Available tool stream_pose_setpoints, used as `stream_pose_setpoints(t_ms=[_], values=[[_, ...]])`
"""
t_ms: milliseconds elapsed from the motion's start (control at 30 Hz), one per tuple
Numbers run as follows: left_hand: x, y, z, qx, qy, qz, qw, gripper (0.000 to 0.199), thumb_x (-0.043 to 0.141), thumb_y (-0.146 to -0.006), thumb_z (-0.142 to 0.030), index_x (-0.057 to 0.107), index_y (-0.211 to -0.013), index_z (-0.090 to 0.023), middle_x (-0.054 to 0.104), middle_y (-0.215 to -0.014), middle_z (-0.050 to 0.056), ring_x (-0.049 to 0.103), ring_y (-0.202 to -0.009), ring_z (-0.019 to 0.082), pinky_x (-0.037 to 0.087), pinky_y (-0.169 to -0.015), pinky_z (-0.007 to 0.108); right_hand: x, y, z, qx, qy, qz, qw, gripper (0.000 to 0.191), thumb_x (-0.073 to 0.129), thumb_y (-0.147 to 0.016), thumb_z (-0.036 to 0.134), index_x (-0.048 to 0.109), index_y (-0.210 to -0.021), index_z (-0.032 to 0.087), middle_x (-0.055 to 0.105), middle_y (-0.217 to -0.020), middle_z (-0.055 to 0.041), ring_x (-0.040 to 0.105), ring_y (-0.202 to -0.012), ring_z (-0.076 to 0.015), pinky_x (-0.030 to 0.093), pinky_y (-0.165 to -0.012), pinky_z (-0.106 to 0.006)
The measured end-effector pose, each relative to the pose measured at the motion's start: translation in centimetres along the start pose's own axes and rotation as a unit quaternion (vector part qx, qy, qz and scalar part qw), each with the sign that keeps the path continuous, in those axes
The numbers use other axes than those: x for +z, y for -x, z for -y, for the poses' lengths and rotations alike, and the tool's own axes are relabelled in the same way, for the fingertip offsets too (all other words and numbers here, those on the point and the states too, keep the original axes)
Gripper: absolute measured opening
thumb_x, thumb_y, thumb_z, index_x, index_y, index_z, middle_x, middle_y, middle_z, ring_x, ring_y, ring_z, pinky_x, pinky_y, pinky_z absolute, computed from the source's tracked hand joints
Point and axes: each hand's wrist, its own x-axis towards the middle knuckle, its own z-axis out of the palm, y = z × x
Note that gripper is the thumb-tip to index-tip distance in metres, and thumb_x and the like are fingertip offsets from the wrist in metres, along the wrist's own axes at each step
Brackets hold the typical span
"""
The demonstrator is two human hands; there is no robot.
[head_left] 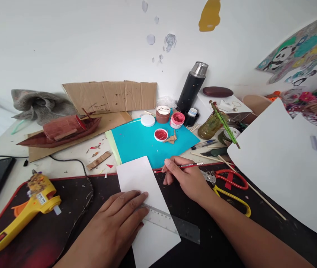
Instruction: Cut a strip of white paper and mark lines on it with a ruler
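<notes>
Left hand (123, 219) pressing ruler (161, 219) across paper (148, 186); right hand (187, 178) holding pencil (190, 165) beside paper.

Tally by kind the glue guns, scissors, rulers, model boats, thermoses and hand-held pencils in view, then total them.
Glue gun: 1
Scissors: 1 pair
Ruler, under the left hand: 1
Model boat: 1
Thermos: 1
Pencil, in the right hand: 1
Total: 6
</notes>
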Motion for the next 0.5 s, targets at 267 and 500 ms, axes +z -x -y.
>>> stream_pose_setpoints(t_ms=[267, 500], values=[[-0.16, -0.03, 0.09, 0.002, 0.005, -0.001, 1.0, 0.03, 0.051, -0.109, -0.018, 0.073, -0.129, -0.026, 0.075, -0.143, 0.003, 0.066, -0.133, 0.022, 0.056, -0.105, 0.037, 0.07, -0.15, -0.12, 0.0, -0.007, -0.003, 1.0, 0.051, 0.067, -0.101, 0.069, 0.07, -0.082, 0.021, 0.065, -0.058, 0.0032, 0.072, -0.061, -0.0191, 0.057, -0.067, -0.032], [0.0, 0.05, 0.02, -0.004, 0.001, -0.008, 1.0, 0.03, 0.052, -0.109, -0.017, 0.074, -0.128, -0.026, 0.075, -0.144, 0.002, 0.065, -0.134, 0.022, 0.055, -0.106, 0.037, 0.05, -0.13, -0.02, 0.003, -0.003, -0.004, 1.0, 0.051, 0.067, -0.1, 0.07, 0.071, -0.082, 0.022, 0.066, -0.059, 0.0028, 0.072, -0.062, -0.0195, 0.057, -0.067, -0.032]])
